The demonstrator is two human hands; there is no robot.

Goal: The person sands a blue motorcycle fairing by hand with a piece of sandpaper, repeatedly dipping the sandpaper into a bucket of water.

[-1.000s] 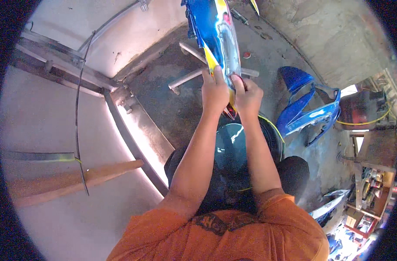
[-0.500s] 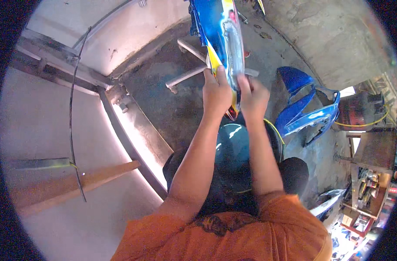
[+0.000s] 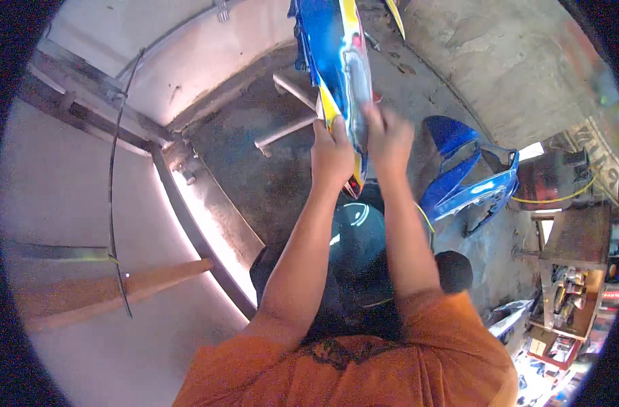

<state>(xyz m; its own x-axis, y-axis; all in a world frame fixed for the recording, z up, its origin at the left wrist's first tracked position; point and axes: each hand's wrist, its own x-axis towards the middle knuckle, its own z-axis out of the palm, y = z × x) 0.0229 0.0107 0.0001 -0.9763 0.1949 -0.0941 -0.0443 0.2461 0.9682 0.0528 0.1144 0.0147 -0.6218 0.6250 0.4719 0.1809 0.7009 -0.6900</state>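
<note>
A long, glossy motorcycle fairing panel, blue with yellow and white stripes and a dull grey patch along its right side, stretches away from me at the top. My left hand grips its narrow near end, thumb and fingers at the yellow stripe. At the panel's right edge, by the grey patch, my right hand has its fingers curled together. Those fingertips are blurred, and whatever lies under them is hidden. Below the panel's tip, between my legs, is a dark round thing with a shiny surface and a yellow line along its right side.
A blue cut-out fairing piece lies on the floor to the right. Beyond it stands a dark bucket with a yellow band. Pale stand legs show left of the panel. Shelves with small items are at the far right; a wooden beam juts in from the left.
The view has shifted slightly, and the fairing panel sits a little lower and further left. My right hand has slid farther up along its edge; my left hand keeps its grip.
</note>
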